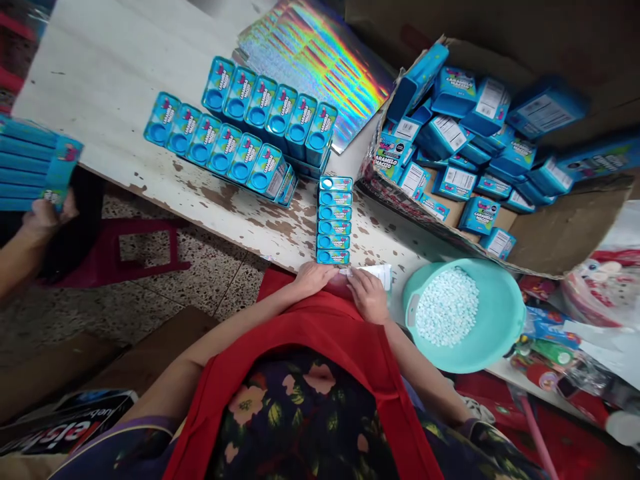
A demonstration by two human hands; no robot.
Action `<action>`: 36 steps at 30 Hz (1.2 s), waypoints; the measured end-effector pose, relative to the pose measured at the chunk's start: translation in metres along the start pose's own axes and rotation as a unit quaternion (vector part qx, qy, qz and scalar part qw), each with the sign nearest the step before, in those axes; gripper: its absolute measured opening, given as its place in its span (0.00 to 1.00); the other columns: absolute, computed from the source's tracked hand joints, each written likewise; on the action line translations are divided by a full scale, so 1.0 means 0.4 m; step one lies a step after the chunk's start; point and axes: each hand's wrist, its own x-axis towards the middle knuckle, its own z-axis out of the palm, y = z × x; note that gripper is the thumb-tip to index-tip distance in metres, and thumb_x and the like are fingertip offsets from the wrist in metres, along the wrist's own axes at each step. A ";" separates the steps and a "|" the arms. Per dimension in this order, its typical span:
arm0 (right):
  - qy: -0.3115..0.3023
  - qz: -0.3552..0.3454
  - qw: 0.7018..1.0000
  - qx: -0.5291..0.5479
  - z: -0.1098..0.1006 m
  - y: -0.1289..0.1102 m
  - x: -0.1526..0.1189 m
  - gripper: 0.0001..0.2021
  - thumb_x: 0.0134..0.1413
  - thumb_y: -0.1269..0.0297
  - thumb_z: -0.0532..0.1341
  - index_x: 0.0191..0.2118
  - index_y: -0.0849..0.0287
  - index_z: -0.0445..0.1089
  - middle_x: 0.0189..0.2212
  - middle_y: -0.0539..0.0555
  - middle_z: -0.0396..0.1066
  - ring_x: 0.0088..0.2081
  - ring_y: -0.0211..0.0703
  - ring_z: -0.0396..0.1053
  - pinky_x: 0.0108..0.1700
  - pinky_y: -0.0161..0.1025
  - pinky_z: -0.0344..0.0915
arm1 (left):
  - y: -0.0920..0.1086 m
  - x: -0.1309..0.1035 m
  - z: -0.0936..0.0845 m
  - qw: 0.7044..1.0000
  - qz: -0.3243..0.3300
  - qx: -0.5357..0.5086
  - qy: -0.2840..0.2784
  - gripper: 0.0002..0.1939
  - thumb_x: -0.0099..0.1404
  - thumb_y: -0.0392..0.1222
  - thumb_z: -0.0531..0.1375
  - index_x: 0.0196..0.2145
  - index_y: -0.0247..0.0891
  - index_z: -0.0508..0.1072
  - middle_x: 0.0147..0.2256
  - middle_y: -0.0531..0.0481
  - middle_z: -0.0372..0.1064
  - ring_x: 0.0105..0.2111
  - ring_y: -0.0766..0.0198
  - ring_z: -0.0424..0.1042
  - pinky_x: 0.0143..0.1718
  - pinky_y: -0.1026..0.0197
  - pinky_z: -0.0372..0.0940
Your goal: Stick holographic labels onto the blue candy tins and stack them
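Note:
At the table's front edge, my left hand (316, 277) and my right hand (369, 295) are close together with their fingers bent inward. A thin whitish sheet (383, 275) sticks out past my right fingers, which are closed on it. My left fingertips pinch at something small and pale between the hands, too hidden to name. Just beyond them stands a short row of blue candy boxes (334, 227), printed "Caramelo Macizo", each with a round recess on top. My left knuckles are close to the nearest box.
More blue boxes (220, 148) stand in two rows at left. Shiny holographic sheets (320, 60) lie behind. A cardboard carton (525, 243) holds loose blue boxes. A turquoise tub (500, 320) contains small white candies (447, 307). At far left, another person's hand (50, 212) holds stacked blue boxes.

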 end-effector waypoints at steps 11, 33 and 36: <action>0.054 0.048 0.988 0.138 -0.230 -0.061 0.044 0.05 0.60 0.64 0.60 0.32 0.56 0.69 0.27 0.51 0.71 0.32 0.42 0.67 0.36 0.40 0.64 | -0.054 -0.055 -0.014 0.993 -0.002 -0.049 0.109 0.17 0.67 0.53 0.55 0.37 0.39 0.78 0.39 0.39 0.74 0.44 0.49 0.71 0.51 0.50 0.60; 0.149 0.275 0.903 0.295 -0.041 -0.138 0.210 0.11 0.51 0.55 0.64 0.30 0.58 0.74 0.31 0.53 0.64 0.35 0.43 0.62 0.39 0.41 0.63 | -0.014 -0.083 -0.166 0.970 0.007 -0.205 0.132 0.12 0.67 0.43 0.49 0.43 0.38 0.67 0.33 0.53 0.69 0.32 0.65 0.67 0.36 0.65 0.60; 0.165 0.269 0.909 0.272 -0.027 -0.134 0.212 0.11 0.52 0.55 0.64 0.30 0.58 0.75 0.32 0.53 0.63 0.40 0.45 0.62 0.44 0.43 0.62 | -0.024 -0.065 -0.153 0.973 0.039 -0.182 0.138 0.11 0.68 0.42 0.46 0.43 0.38 0.64 0.37 0.49 0.69 0.36 0.63 0.68 0.40 0.63 0.62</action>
